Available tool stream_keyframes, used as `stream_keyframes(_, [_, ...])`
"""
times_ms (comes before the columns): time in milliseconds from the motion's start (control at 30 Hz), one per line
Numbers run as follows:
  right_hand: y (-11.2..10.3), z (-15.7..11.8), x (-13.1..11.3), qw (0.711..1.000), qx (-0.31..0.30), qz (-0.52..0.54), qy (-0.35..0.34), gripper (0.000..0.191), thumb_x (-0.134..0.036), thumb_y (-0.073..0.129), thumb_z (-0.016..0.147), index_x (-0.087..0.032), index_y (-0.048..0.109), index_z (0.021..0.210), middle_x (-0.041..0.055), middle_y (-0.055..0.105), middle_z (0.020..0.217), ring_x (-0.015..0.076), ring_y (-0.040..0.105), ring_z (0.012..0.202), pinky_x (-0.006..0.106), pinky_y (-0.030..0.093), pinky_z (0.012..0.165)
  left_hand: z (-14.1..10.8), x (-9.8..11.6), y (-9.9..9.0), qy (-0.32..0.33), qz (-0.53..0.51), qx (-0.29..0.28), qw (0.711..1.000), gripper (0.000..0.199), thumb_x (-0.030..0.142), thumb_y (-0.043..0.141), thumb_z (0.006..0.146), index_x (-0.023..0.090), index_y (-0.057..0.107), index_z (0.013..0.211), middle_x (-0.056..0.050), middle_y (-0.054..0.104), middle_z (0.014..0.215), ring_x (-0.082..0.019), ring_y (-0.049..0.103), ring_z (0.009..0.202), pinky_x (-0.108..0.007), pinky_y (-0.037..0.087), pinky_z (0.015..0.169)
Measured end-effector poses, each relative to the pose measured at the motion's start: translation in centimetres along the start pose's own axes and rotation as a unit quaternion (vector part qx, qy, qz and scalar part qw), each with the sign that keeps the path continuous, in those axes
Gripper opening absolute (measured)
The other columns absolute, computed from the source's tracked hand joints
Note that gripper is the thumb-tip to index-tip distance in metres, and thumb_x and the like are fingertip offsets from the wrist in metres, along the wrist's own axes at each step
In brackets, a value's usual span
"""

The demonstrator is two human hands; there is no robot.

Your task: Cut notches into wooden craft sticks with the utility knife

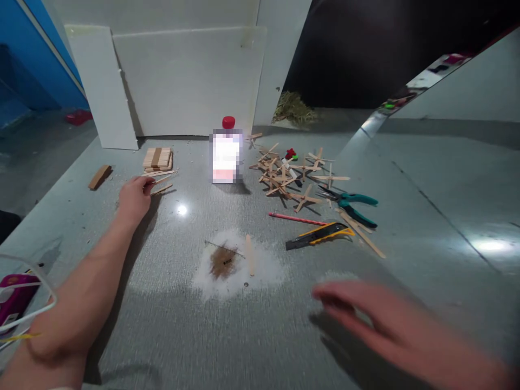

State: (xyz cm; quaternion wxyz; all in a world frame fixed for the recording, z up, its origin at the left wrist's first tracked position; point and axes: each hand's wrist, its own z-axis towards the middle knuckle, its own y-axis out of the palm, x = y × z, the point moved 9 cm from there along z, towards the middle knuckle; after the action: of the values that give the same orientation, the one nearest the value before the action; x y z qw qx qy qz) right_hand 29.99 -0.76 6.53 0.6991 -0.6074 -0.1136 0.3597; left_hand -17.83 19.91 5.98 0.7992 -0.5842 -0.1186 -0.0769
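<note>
The left grip (135, 197) pinches a stick (162, 179), with a stick bundle (158, 159) just beyond. Beyond the blurred right grip (365, 309) lies a knife (320, 236).

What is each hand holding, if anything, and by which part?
Left hand appears to pinch a wooden stick by its near end; right hand holds nothing visible.

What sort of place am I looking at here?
Probably a makeshift craft workspace: teal-handled metal pliers, a yellow-and-black utility knife and crossed pale wooden sticks lie on one grey surface.
</note>
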Motion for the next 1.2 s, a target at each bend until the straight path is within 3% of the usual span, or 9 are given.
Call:
stream_keyframes(33, [0.9,2.3,1.7,1.000,-0.026,0.007,0.002,0.026,-0.034,0.049,0.105,-0.029,0.073,0.113,0.0083,0.078,0.095,0.0211,0.074,0.076,0.033,0.062,0.064,-0.6,1.7,-0.2,0.029,-0.004,0.010,1.000,0.025,0.029,0.052,0.106,0.014,0.068,0.117,-0.011,0.070,0.121,-0.025,0.067,0.112,-0.046,0.055,0.101])
stream_keyframes(167, [2.3,9.0,5.8,0.999,0.021,-0.050,0.007,0.021,-0.021,0.053,0.096,-0.020,0.072,0.103,0.0106,0.078,0.100,0.0263,0.075,0.093,0.040,0.061,0.077,-4.9,10.6,0.8,0.194,-0.037,-0.024,0.980,0.027,0.027,0.048,0.104,0.021,0.070,0.118,-0.008,0.076,0.111,-0.021,0.072,0.095,-0.034,0.057,0.085])
stream_keyframes(333, [4.2,9.3,3.2,0.994,0.061,-0.062,-0.068,0.023,-0.015,0.050,0.093,-0.018,0.072,0.100,0.0125,0.074,0.101,0.0239,0.069,0.091,0.039,0.058,0.084,-10.9,18.3,2.7,0.391,-0.050,-0.054,0.918,0.027,0.022,0.047,0.103,0.024,0.073,0.111,-0.007,0.079,0.110,-0.022,0.073,0.099,-0.036,0.055,0.088])
stream_keyframes(433, [4.2,8.7,2.9,0.990,0.094,-0.075,-0.072,0.020,-0.015,0.052,0.094,-0.015,0.072,0.099,0.0132,0.072,0.099,0.0244,0.066,0.090,0.039,0.057,0.083,-12.1,19.5,3.4,0.450,-0.045,-0.041,0.891,0.026,0.016,0.046,0.103,0.021,0.072,0.108,-0.005,0.079,0.105,-0.021,0.074,0.096,-0.037,0.054,0.084])
stream_keyframes(567, [3.3,9.0,5.4,0.985,0.131,-0.112,-0.012,0.020,-0.016,0.054,0.097,-0.011,0.072,0.105,0.0156,0.072,0.106,0.0270,0.066,0.096,0.042,0.056,0.088,-12.1,19.8,3.5,0.468,-0.047,-0.036,0.882,0.024,0.012,0.047,0.101,0.019,0.069,0.107,-0.005,0.078,0.107,-0.020,0.073,0.099,-0.036,0.053,0.085])
stream_keyframes(700, [3.5,9.2,8.6,0.985,0.105,-0.123,0.053,0.024,-0.020,0.051,0.101,-0.013,0.073,0.106,0.0129,0.073,0.103,0.0266,0.065,0.089,0.042,0.054,0.081,-13.3,21.1,2.8,0.499,-0.067,-0.042,0.863,0.019,0.013,0.050,0.101,0.019,0.068,0.101,-0.003,0.077,0.096,-0.018,0.070,0.083,-0.035,0.052,0.079])
stream_keyframes(900, [4.2,9.3,10.5,0.986,0.090,-0.113,0.077,0.025,-0.022,0.051,0.103,-0.015,0.074,0.102,0.0109,0.074,0.099,0.0251,0.063,0.083,0.040,0.050,0.078,-16.6,22.9,3.0,0.508,-0.080,-0.100,0.852,0.018,0.020,0.057,0.099,0.019,0.070,0.111,-0.006,0.077,0.107,-0.018,0.069,0.085,-0.035,0.056,0.079])
stream_keyframes(1100, [4.4,10.3,10.6,0.984,0.078,-0.127,0.094,0.026,-0.025,0.052,0.103,-0.017,0.073,0.089,0.0104,0.070,0.091,0.0252,0.061,0.083,0.040,0.043,0.076,-18.4,22.5,2.4,0.469,0.045,-0.115,0.875,0.038,0.020,0.063,0.086,0.016,0.071,0.122,-0.014,0.075,0.124,-0.030,0.073,0.104,-0.045,0.063,0.082])
stream_keyframes(1200, [3.2,10.4,9.0,0.982,0.126,-0.115,0.080,0.023,-0.025,0.050,0.104,-0.016,0.068,0.094,0.0121,0.068,0.098,0.0262,0.061,0.089,0.042,0.045,0.081,-18.4,22.1,2.3,0.450,0.089,-0.163,0.873,0.049,0.016,0.062,0.082,0.011,0.068,0.130,-0.018,0.072,0.133,-0.034,0.072,0.115,-0.046,0.063,0.092])
